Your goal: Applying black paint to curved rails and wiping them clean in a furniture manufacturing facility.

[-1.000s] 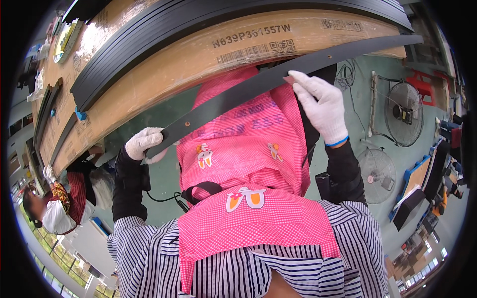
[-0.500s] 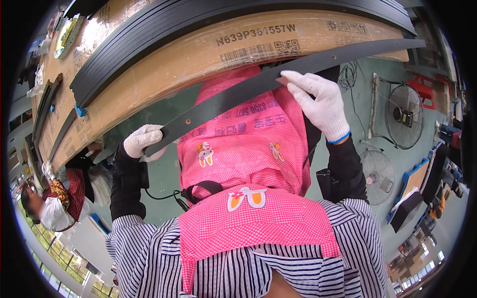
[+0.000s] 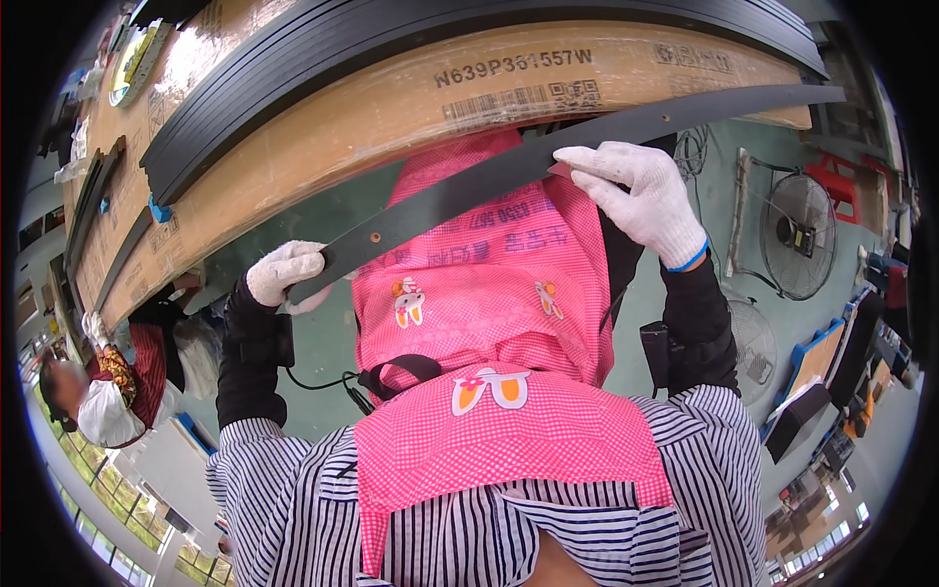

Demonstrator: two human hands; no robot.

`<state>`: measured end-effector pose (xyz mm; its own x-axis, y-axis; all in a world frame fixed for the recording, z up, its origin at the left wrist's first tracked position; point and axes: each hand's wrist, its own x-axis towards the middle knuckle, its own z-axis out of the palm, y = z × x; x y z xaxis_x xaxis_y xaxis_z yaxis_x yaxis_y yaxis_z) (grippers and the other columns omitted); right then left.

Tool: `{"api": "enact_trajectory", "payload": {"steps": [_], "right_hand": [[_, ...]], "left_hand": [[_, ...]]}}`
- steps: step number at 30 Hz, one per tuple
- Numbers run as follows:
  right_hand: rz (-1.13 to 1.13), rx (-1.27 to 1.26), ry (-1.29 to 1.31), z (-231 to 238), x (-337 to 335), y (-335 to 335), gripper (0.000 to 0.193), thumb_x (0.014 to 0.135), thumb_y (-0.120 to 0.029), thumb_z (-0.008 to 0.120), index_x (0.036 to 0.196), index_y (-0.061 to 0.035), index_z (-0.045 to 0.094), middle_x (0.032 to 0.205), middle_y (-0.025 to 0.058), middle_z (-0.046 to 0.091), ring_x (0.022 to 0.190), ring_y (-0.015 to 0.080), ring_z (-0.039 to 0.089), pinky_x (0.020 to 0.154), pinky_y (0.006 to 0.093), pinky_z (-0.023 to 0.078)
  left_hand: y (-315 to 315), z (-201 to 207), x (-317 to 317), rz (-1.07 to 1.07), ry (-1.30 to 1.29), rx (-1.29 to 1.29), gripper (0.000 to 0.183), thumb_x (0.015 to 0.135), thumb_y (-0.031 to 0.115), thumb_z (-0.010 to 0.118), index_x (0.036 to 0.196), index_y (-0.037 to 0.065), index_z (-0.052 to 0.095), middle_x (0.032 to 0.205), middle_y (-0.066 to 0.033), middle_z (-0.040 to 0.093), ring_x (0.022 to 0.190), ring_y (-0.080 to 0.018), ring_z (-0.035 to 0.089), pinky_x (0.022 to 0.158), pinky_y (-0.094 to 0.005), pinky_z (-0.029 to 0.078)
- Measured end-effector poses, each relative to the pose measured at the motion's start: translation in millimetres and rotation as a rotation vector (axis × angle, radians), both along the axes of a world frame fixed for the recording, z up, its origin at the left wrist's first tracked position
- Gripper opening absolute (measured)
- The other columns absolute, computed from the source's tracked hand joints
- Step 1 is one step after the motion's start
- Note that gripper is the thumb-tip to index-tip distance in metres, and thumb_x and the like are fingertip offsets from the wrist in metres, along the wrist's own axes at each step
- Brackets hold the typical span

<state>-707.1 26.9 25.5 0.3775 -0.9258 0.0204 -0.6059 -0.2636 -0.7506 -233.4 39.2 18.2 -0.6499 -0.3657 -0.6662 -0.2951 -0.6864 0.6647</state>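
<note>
A long, thin black strip (image 3: 460, 188) with small holes runs slantwise in front of me, its right end higher and farther away. My left hand (image 3: 286, 272), in a white knit glove, is closed round the strip's near left end. Farther along, my right hand (image 3: 641, 191), gloved too, pinches a small reddish piece (image 3: 560, 169) against the strip's near edge. Most of that piece is hidden under the fingers, so its kind cannot be made out. The strip passes above my pink checked apron (image 3: 479, 323).
Ahead, a large brown carton (image 3: 391, 122) bears a stack of black strips (image 3: 293, 93). More strips (image 3: 122, 256) lie on its left part, near another person (image 3: 112, 396) in white gloves. Floor fans (image 3: 797, 235) and a red stool (image 3: 839, 186) stand at the right.
My right wrist and forearm have swung slightly outward to the right, fingers still at the strip's edge. The left hand keeps its hold; the whole view has shifted a little.
</note>
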Motion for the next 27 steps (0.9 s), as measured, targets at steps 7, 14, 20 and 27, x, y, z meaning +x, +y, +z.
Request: {"api": "enact_trajectory", "payload": {"steps": [7,14,20,27], "right_hand": [[-0.021,-0.029,-0.017,-2.6,0.5,-1.2,0.023,0.091,-0.012,0.074,0.114,-0.0142,0.08,0.09,0.0068,0.074,0.081,0.0232,0.073,0.074,0.0319,0.058],[-0.007,-0.005,-0.025,1.4,-0.5,-3.2,0.023,0.092,-0.012,0.074,0.113,-0.0126,0.08,0.091,0.0078,0.075,0.082,0.0237,0.073,0.075,0.0319,0.058],[-0.005,0.005,-0.048,-2.9,-0.6,-3.8,0.023,0.091,-0.012,0.074,0.113,-0.012,0.08,0.091,0.0081,0.075,0.082,0.0242,0.073,0.075,0.0319,0.058],[-0.025,-0.02,-0.041,-2.7,2.1,-2.5,0.024,0.091,-0.011,0.075,0.114,-0.0116,0.08,0.09,0.0086,0.074,0.08,0.0238,0.072,0.074,0.0319,0.057]], "left_hand": [[0.5,-1.6,1.4,-0.006,-0.002,0.023,0.066,0.099,0.057,0.061,0.122,-0.003,0.07,0.055,-0.0008,0.054,0.042,-0.0082,0.043,0.042,-0.0269,0.03],[2.0,-2.9,0.4,-0.01,-0.021,0.026,0.065,0.099,0.057,0.062,0.122,-0.003,0.07,0.054,-0.0004,0.053,0.043,-0.0081,0.043,0.042,-0.0272,0.03],[0.1,-3.7,2.0,-0.017,-0.006,0.028,0.064,0.099,0.056,0.062,0.122,-0.003,0.07,0.055,-0.0007,0.054,0.043,-0.0083,0.044,0.042,-0.027,0.031],[0.0,-6.8,4.1,-0.01,0.002,0.031,0.062,0.099,0.055,0.061,0.121,-0.002,0.071,0.056,-0.0015,0.055,0.042,-0.0091,0.044,0.042,-0.0273,0.032]]}}
